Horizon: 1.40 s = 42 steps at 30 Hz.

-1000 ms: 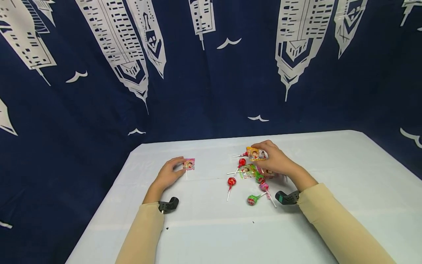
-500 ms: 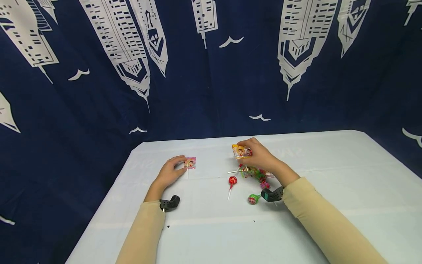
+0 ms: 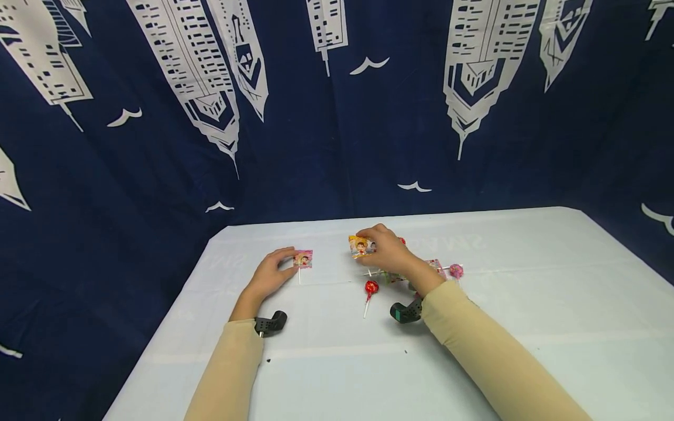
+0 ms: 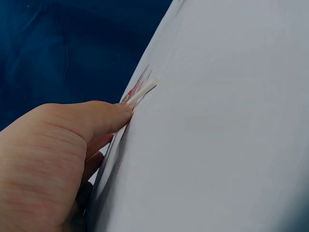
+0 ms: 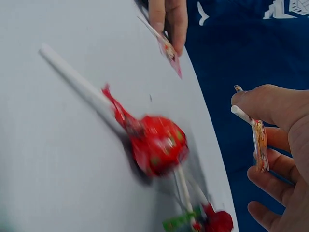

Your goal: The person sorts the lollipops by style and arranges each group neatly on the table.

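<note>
On the left of the table, my left hand [image 3: 271,273] pinches a flat pink-wrapped lollipop [image 3: 303,259] between thumb and fingers. Its white stick points down in the head view; the left wrist view shows the stick [image 4: 143,92] past the thumb. My right hand [image 3: 388,252] grips a flat lollipop in a yellow wrapper [image 3: 360,246] by its edges, above the table. In the right wrist view the thumb lies by that lollipop's stick [image 5: 241,115]. A round red lollipop [image 3: 371,287] lies below the right hand, stick toward me.
Several more lollipops lie under and behind the right forearm, partly hidden, among them a round pink lollipop [image 3: 456,271]. The white table [image 3: 316,362] ends at a dark blue curtain [image 3: 326,152] printed with buildings and birds.
My right hand has moved left with the yellow lollipop, from over the pile toward my left hand. Lollipops at the pile's right side now show. The left hand has stayed in place.
</note>
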Each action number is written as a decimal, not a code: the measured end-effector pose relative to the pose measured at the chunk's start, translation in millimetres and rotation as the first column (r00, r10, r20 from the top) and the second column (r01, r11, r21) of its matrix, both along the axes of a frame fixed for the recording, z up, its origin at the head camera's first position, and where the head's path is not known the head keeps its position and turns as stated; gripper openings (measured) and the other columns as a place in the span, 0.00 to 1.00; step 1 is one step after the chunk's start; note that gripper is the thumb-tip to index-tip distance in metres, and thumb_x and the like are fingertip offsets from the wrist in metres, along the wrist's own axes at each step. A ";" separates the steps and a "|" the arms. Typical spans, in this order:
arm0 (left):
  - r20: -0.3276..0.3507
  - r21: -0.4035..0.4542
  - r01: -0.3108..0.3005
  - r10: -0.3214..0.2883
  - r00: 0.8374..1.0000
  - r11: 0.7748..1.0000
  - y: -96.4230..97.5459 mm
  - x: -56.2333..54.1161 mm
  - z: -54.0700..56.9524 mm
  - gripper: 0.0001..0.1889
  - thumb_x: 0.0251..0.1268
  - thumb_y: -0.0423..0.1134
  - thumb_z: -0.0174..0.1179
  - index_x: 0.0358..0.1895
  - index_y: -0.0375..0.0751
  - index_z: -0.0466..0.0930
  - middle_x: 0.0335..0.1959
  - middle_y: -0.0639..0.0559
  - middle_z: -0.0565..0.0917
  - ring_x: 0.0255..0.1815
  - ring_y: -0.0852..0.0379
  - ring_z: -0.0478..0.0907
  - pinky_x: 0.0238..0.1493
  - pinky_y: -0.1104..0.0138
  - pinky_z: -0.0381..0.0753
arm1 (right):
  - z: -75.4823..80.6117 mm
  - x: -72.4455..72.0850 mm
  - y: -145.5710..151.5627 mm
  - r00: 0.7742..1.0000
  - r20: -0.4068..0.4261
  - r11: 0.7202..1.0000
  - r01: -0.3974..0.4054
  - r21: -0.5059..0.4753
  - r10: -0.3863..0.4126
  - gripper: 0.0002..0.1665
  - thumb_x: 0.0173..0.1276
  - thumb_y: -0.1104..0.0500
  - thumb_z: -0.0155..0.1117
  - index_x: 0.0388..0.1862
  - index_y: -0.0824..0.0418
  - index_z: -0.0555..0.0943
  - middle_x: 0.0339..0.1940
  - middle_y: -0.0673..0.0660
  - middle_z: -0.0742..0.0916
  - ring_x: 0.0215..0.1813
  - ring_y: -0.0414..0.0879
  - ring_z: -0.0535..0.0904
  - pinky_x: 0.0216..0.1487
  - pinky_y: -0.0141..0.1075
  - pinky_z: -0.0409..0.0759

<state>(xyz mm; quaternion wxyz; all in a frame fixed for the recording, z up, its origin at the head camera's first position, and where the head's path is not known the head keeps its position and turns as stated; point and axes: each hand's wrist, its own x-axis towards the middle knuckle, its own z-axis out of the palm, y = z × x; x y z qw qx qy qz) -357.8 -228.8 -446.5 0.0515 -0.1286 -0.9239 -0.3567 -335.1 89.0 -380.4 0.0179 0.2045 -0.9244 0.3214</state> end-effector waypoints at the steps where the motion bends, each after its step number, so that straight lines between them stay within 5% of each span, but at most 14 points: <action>1: 0.001 0.000 -0.002 0.002 1.000 1.000 -0.2 0.0 -0.1 0.24 0.66 0.38 0.64 0.65 0.41 0.78 0.72 0.44 0.72 0.77 0.42 0.62 0.77 0.48 0.57 | -0.8 -0.8 -3.5 1.000 0.001 1.000 0.002 0.009 -0.002 0.38 0.59 0.52 0.72 0.69 0.60 0.74 0.64 0.63 0.76 0.65 0.58 0.72 0.66 0.54 0.72; 42: 0.008 -0.028 -0.034 0.035 0.999 0.999 2.0 1.3 0.8 0.23 0.66 0.40 0.64 0.65 0.45 0.78 0.73 0.46 0.72 0.77 0.41 0.63 0.76 0.46 0.58 | -30.2 -19.2 -85.1 0.992 -0.002 0.971 0.124 0.204 -0.126 0.36 0.58 0.45 0.76 0.64 0.54 0.79 0.59 0.57 0.82 0.60 0.54 0.75 0.62 0.50 0.72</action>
